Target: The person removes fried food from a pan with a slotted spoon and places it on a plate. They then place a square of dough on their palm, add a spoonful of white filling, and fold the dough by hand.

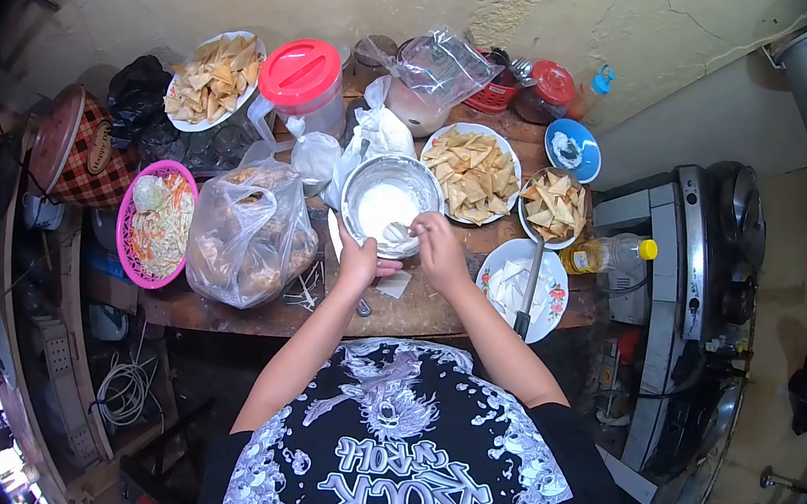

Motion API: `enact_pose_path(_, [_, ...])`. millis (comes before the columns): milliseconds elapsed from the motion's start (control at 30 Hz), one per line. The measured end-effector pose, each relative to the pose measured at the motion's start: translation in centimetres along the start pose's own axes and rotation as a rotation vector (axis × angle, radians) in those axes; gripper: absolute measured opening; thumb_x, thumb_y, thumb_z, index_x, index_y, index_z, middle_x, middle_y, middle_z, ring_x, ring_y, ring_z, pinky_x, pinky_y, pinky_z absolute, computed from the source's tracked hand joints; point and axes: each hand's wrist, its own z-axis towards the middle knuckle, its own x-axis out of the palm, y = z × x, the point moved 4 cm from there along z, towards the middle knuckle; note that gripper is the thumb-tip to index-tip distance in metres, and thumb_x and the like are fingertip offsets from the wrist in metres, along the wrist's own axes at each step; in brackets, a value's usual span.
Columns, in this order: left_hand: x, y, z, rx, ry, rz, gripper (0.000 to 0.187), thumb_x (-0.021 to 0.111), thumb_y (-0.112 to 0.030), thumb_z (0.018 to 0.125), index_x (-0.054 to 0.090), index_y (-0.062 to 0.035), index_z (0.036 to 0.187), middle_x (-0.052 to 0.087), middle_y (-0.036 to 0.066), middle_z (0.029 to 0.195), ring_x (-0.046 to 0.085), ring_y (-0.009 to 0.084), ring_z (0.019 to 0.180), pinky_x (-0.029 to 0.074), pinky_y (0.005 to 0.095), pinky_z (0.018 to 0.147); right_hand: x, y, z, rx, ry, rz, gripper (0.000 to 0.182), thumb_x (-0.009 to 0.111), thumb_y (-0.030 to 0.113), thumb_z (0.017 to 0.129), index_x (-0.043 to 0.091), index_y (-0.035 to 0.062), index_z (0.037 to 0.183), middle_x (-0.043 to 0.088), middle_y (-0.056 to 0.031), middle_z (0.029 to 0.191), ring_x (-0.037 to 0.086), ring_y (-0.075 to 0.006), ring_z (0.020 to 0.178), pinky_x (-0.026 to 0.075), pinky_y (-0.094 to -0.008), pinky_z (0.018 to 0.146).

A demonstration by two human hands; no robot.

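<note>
A metal bowl (pixel 360 182) of white powder or paste (pixel 387 208) is tilted slightly towards me over the wooden table. My left hand (pixel 361 260) grips its near edge, with the thumb at the rim and the fingers beneath. Pinched in my right hand (pixel 438 252) is what looks like a spoon (pixel 397 234), its end inside the bowl near the white contents. Its handle is mostly hidden by my fingers. Just below the bowl, a pale square wrapper (pixel 393 284) lies on the table. A bowl with flower patterns (pixel 553 316) holding white wrapper pieces stands to the right.
Folded triangular pastries fill a plate (pixel 510 152), a pan (pixel 548 238) and a back-left plate (pixel 251 42). On the left are a bag of fried food (pixel 255 234) and a pink basket (pixel 125 248) of shredded vegetables. An oil bottle (pixel 615 255) lies at right beside the stove (pixel 689 237).
</note>
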Motion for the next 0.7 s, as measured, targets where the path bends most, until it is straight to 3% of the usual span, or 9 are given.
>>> enact_pose_path(100, [-0.3,0.4,-0.3,-0.049,0.030,0.035,0.070,0.028,-0.009,0.089,-0.021,-0.0245,0.137,0.048,0.029,0.114,0.065,0.0324,0.061,0.053,0.0344,0.042,-1.2,-0.7,-0.1,0.123,-0.204,0.159,0.017,0.039,0.010,0.094,0.051,-0.0018,0.090,0.053,-0.0118,0.088,0.059,-0.0200,0.076,0.046,-0.0308,0.069])
enact_pose_path(200, [-1.4,1.2,-1.9,-0.118,0.030,-0.094,0.058,0.029,-0.015,0.090,-0.001,-0.0160,0.139,0.058,0.023,0.101,0.064,0.0257,0.059,0.050,0.0307,0.041,-2.4,-1.0,0.0,0.227,-0.370,0.420,0.020,0.035,0.013,0.097,0.049,0.0001,0.090,0.053,-0.0099,0.086,0.059,-0.0157,0.072,0.047,-0.0280,0.070])
enact_pose_path(300, [-2.8,3.8,-2.3,0.120,0.007,0.230,0.039,0.034,-0.016,0.089,0.034,-0.0053,0.127,0.063,0.018,0.087,0.059,0.0210,0.051,0.047,0.0311,0.042,-3.5,-1.7,0.3,0.359,-0.474,0.674,0.021,0.034,0.019,0.098,0.045,0.0028,0.091,0.053,-0.0097,0.084,0.060,-0.0186,0.074,0.049,-0.0306,0.068])
enact_pose_path(333, [-2.6,3.6,-2.9,0.183,0.044,0.579,0.025,0.044,-0.013,0.083,0.053,-0.0017,0.104,0.061,0.016,0.088,0.058,0.0234,0.061,0.048,0.0341,0.056,-3.9,-1.5,0.5,0.426,-0.505,0.790,0.022,0.034,0.021,0.098,0.045,0.0029,0.091,0.053,-0.0098,0.084,0.061,-0.0198,0.075,0.050,-0.0315,0.068])
enact_pose_path(433, [-0.7,1.8,-4.5,0.924,0.162,1.126,0.025,0.055,-0.010,0.075,0.057,-0.0035,0.099,0.057,0.014,0.088,0.056,0.0275,0.081,0.046,0.0372,0.073,-4.2,-2.0,0.8,0.634,-0.542,0.998,0.026,0.035,0.026,0.098,0.044,0.0033,0.090,0.053,-0.0101,0.082,0.062,-0.0236,0.076,0.052,-0.0340,0.067])
enact_pose_path(600, [0.1,2.7,-3.8,0.767,0.319,1.429,0.043,0.063,-0.011,0.071,0.052,-0.0067,0.112,0.048,0.015,0.107,0.046,0.0347,0.098,0.040,0.0432,0.085,-2.7,-5.1,0.2,0.903,-0.565,1.292,0.025,0.037,0.026,0.097,0.043,0.0025,0.093,0.056,-0.0151,0.086,0.061,-0.0245,0.080,0.053,-0.0337,0.071])
enact_pose_path(700, [0.1,3.0,-3.0,0.697,0.290,1.397,0.040,0.063,-0.012,0.071,0.054,-0.0070,0.110,0.050,0.016,0.103,0.047,0.0341,0.097,0.040,0.0436,0.085,-1.8,-6.5,-0.3,0.980,-0.577,1.363,0.021,0.037,0.022,0.097,0.041,0.0015,0.093,0.056,-0.0184,0.089,0.060,-0.0261,0.081,0.054,-0.0339,0.072])
